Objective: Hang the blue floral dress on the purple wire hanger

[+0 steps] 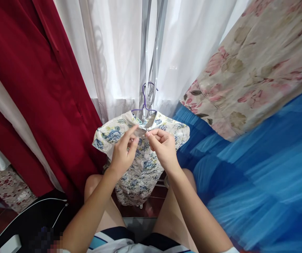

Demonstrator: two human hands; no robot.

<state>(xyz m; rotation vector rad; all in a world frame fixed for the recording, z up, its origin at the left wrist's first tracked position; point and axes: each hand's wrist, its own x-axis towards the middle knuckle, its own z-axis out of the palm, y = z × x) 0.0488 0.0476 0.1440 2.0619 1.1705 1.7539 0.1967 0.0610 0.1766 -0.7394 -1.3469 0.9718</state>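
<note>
A short-sleeved floral blouse [149, 163], white with blue and yellow-green flowers, hangs in front of me on a purple hanger [144, 98]. At the neckline, my right hand [162, 144] is closed, thumb and forefinger pinching the front edge of the collar. My left hand [124, 151] is at the other side of the neck opening, its forefinger stretched toward the collar and its thumb apart. I cannot tell whether that fingertip touches the cloth. Both forearms reach over my knees, and the hands hide part of the blouse's upper front.
Red drapes [58, 98] hang at the left and white curtains [122, 49] behind the hanger. Grey ribbons [151, 42] dangle above it. On the right are a pink-flowered cloth [245, 77] and blue tulle [251, 168]. A black surface [40, 218] bears a white object [10, 244].
</note>
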